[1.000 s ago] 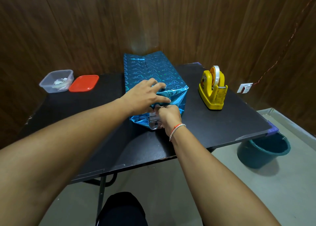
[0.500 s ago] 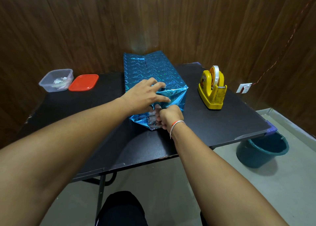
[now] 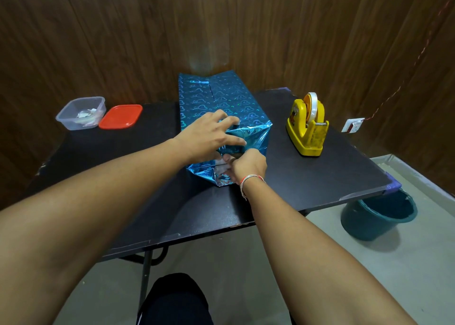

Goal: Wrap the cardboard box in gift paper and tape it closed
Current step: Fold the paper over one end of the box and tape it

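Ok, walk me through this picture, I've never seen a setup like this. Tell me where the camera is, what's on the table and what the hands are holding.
No machine here: a person wears one camera on the head, looking forward and down, so you see their own two arms. On the black table stands a box wrapped in shiny blue paper. The left hand lies spread over its near end, pressing the folded paper down. The right hand, with a thread band at the wrist, has its fingers curled on the paper flap at the near face. To the right sits a yellow tape dispenser; to the left a clear tub and its red lid. A green bucket stands on the floor.
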